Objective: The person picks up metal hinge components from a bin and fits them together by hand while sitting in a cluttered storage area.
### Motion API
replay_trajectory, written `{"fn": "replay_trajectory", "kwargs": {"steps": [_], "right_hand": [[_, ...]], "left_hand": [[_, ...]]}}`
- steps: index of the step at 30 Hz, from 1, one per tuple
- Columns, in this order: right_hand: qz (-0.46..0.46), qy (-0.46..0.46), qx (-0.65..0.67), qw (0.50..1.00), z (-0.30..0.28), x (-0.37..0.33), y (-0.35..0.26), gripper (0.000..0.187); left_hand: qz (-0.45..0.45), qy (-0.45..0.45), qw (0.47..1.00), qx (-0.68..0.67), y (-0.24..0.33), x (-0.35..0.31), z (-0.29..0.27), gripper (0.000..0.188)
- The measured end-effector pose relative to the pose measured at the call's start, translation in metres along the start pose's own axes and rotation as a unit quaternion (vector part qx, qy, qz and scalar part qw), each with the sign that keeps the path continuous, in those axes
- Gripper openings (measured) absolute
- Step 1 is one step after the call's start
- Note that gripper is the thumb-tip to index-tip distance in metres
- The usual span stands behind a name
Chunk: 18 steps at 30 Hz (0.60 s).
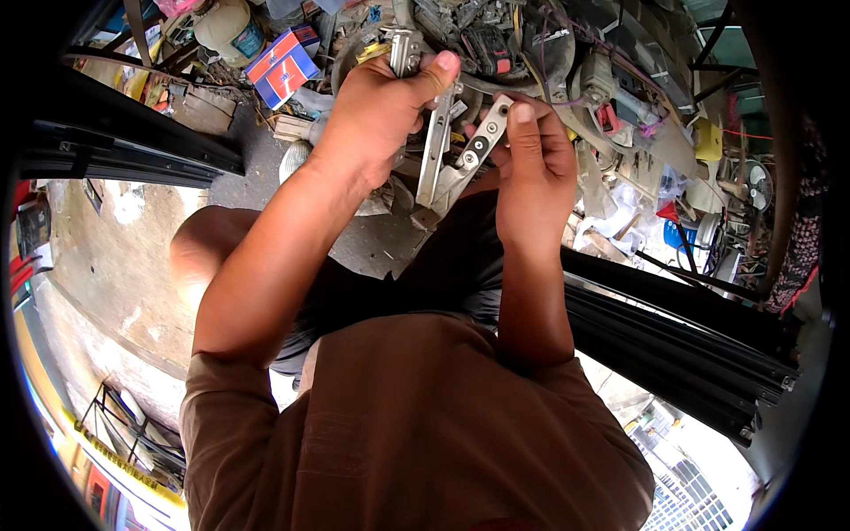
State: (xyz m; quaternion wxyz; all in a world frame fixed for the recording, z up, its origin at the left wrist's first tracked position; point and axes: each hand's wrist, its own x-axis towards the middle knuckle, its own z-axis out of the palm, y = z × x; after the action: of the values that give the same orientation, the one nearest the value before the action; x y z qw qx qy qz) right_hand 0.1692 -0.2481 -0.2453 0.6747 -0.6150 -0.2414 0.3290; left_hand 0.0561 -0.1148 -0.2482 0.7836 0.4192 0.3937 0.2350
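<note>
A silvery folding metal hinge (434,155), with long flat arms and a row of screws or rivets, is held up in front of me in a V shape. My left hand (367,119) is closed round its upper left end, thumb on top, and a bracket-like metal piece (405,53) sticks up past the fist. My right hand (536,168) pinches the top of the right arm between thumb and fingers. A black round part (479,143) sits midway along that arm. The left fingers are partly hidden behind the metal.
Beyond my hands lies a cluttered heap of metal parts and tools. A blue and orange box (282,69) and a whitish plastic jug (228,34) stand at its left. Dark metal rails (133,146) run at the left, and more black rails (673,345) at the right.
</note>
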Motion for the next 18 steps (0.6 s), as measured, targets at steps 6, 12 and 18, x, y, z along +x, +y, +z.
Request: {"fn": "replay_trajectory", "kwargs": {"steps": [6, 12, 18], "right_hand": [[0.152, -0.162, 0.088, 0.971, 0.004, -0.005, -0.004, 0.064], [0.165, -0.188, 0.132, 0.959, 0.014, -0.007, -0.007, 0.074], [0.155, -0.203, 0.095, 0.962, 0.013, -0.007, -0.01, 0.079]], "left_hand": [[-0.009, -0.034, 0.993, -0.114, 0.003, 0.001, -0.002, 0.024], [-0.001, -0.056, 0.991, -0.119, 0.005, 0.002, -0.006, 0.025], [-0.013, -0.075, 0.989, -0.13, 0.007, -0.005, -0.005, 0.036]]}}
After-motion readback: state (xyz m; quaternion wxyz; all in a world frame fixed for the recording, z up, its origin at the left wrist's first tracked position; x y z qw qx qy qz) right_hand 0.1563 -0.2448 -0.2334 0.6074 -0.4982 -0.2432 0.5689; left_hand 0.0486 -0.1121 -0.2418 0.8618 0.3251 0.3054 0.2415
